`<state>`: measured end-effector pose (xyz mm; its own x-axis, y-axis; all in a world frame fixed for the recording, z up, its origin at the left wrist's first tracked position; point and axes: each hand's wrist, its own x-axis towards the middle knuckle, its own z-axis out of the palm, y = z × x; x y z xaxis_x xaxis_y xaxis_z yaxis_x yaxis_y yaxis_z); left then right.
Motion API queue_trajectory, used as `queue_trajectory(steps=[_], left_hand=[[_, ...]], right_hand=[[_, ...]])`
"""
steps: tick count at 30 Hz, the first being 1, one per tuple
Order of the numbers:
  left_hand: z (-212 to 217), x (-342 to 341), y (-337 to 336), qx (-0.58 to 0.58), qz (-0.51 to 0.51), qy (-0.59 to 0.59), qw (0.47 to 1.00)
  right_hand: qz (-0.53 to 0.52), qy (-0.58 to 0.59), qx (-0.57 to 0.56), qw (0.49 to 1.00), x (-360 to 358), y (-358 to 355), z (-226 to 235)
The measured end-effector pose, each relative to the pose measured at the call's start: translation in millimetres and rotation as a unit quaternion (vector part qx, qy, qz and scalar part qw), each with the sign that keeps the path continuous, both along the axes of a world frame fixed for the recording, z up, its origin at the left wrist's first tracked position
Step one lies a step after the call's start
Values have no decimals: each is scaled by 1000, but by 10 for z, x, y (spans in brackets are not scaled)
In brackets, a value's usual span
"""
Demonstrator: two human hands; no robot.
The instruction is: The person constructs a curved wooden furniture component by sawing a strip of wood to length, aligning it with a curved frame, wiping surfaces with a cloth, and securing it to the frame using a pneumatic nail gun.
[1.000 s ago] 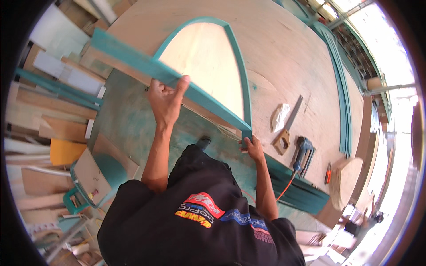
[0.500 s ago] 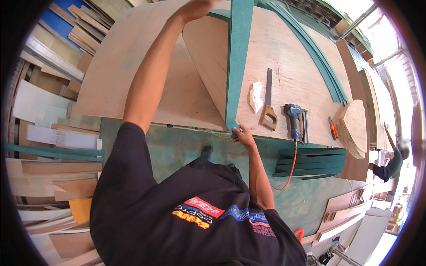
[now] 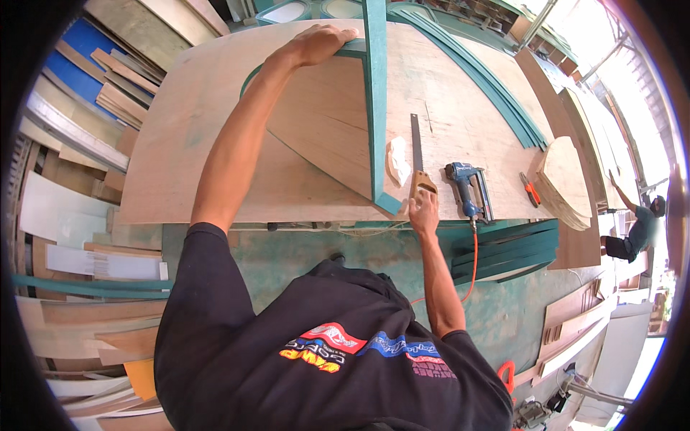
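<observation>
Left hand [image 3: 320, 43]: arm stretched far across the desk; fingers curled over the curved far edge of the teal-painted arched wooden frame [image 3: 374, 100], gripping it.
Teal-painted arched wooden frame: lies on the large pale plywood desk [image 3: 194, 129]; its straight flat rail runs from the far side toward the person and ends in a corner at the near desk edge; the teal paint is matt, and a bare plywood panel fills the arch.
White crumpled rag [image 3: 397, 161]: on the desk, just right of the rail.
Wooden-handled hand saw [image 3: 417, 154]: blade pointing away, beside the rag.
Right hand [image 3: 422, 210]: fingers pressed together on the desk edge, touching the frame's near corner, just below the saw handle.
Blue nail gun [image 3: 467, 188]: right of the saw, orange hose trailing down.
Stack of curved teal strips [image 3: 507, 248]: below the desk edge, at the right.
</observation>
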<state>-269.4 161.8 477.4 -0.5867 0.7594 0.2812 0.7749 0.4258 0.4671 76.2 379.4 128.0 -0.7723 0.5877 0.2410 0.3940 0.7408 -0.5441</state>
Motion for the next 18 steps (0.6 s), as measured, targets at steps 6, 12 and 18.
queue_trajectory(steps=[6,12,18], left_hand=[[72,240,-277,-13,72,39,997],[73,417,-487,-10,198,-29,980],[87,257,-716,21,93,-98,991]], right_hand=[[42,-157,43,986,-60,337,-146],[3,-218,45,975,-231,424,-89],[-36,-139,-42,989,-186,839,4]])
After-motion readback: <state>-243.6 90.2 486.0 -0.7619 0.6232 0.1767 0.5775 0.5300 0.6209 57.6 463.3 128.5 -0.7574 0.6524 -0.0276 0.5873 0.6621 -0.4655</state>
